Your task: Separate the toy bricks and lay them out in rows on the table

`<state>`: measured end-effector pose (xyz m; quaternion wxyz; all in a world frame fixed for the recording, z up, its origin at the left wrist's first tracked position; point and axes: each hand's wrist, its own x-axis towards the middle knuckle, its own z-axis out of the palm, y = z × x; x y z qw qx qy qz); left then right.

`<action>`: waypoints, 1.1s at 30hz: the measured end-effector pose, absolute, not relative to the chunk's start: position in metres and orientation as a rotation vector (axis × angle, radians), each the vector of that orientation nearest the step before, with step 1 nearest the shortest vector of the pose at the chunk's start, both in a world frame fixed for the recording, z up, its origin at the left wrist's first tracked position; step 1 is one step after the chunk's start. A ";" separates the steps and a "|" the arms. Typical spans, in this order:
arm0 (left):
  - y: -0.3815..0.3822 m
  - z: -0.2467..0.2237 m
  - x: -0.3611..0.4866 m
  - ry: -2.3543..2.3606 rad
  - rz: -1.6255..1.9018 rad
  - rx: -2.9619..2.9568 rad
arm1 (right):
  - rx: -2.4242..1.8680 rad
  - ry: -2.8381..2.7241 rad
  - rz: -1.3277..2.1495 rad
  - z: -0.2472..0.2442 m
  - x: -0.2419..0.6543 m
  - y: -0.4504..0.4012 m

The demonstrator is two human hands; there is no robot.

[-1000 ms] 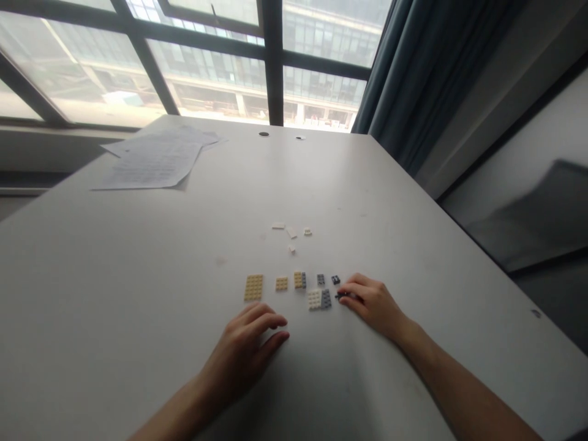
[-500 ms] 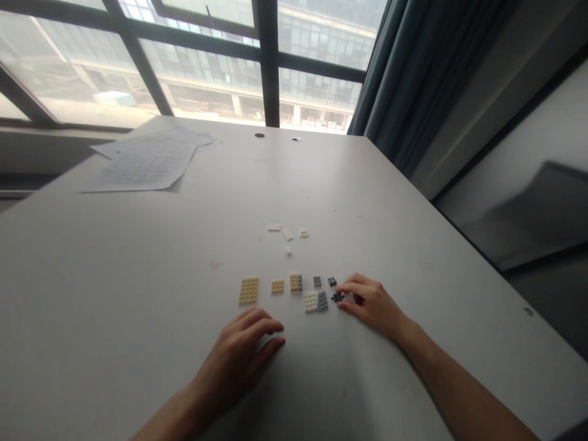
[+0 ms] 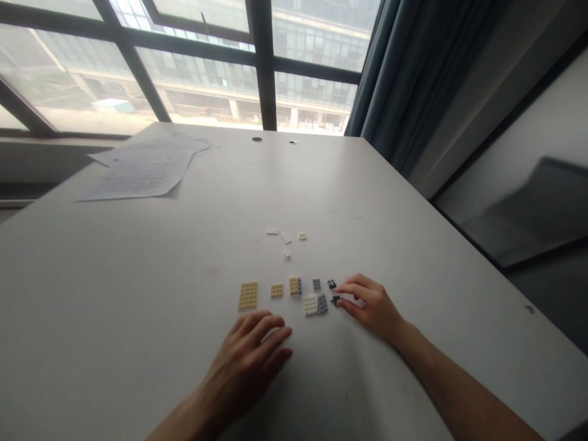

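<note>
- Small black studded plastic piece (image 3: 336,301): on the table just beside the right hand's (image 3: 370,301) thumb tip; I cannot tell whether they touch.
- White printed paper sheets (image 3: 142,171): overlapping, well beyond the left hand (image 3: 255,349).
- Large tan rectangular studded plastic plate (image 3: 248,295): just beyond the left hand's knuckles.
- Left hand: released, palm down, fingers loosely curved, thumb apart from them.
- Small tan studded plastic plate (image 3: 276,290): beyond the left fingertips.
- Four small white plastic pieces (image 3: 285,237): loosely grouped, farther beyond the left fingertips.
- Tan-and-grey studded plastic pair (image 3: 293,286), white studded plastic plate (image 3: 310,305) and grey studded plastic plate (image 3: 323,304): between the hands, the last two side by side.
- Dark grey studded plastic plate (image 3: 316,284) and black plastic block (image 3: 331,284): left of the right index fingertip, the block nearer.
- Right hand: released, thumb and index tips apart.
</note>
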<state>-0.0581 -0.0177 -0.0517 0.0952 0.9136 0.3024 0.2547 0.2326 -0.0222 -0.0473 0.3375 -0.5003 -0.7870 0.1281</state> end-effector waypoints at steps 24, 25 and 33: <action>-0.016 -0.051 -0.029 0.641 0.284 2.898 | -1.002 -2.410 -0.014 -0.053 0.203 -0.027; -0.016 -0.051 -0.029 0.643 0.292 2.892 | -1.001 -2.410 -0.013 -0.053 0.203 -0.027; -0.017 -0.050 -0.030 0.640 0.317 2.874 | -0.984 -2.421 -0.017 -0.051 0.202 -0.029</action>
